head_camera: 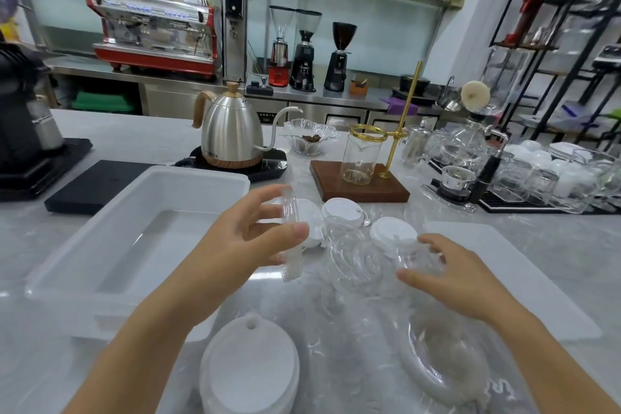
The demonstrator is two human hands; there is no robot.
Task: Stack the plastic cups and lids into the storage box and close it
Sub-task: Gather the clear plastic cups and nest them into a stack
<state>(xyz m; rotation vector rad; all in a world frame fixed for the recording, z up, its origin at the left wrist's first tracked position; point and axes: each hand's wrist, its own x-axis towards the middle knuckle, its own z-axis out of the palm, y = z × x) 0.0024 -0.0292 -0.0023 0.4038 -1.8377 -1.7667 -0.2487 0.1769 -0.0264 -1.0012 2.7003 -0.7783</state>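
The white storage box (188, 178) lies open and empty on the counter at the left. My left hand (245, 239) holds a clear plastic cup (291, 235) on its side, just right of the box. My right hand (460, 276) grips another clear cup (416, 259) lying among more clear cups (356, 259) in the middle. White lids (342, 210) (391, 232) rest behind those cups. A stack of white lids (250, 370) stands at the near edge, with a clear cup (443, 360) lying to its right. The flat box lid (524, 276) lies under my right forearm.
A steel gooseneck kettle (232, 134) on a black base stands behind the box. A wooden stand (359, 186) carries a glass pitcher and a brass pole. Glassware (544, 175) crowds the right side. A black tray (94, 185) and a grinder sit far left.
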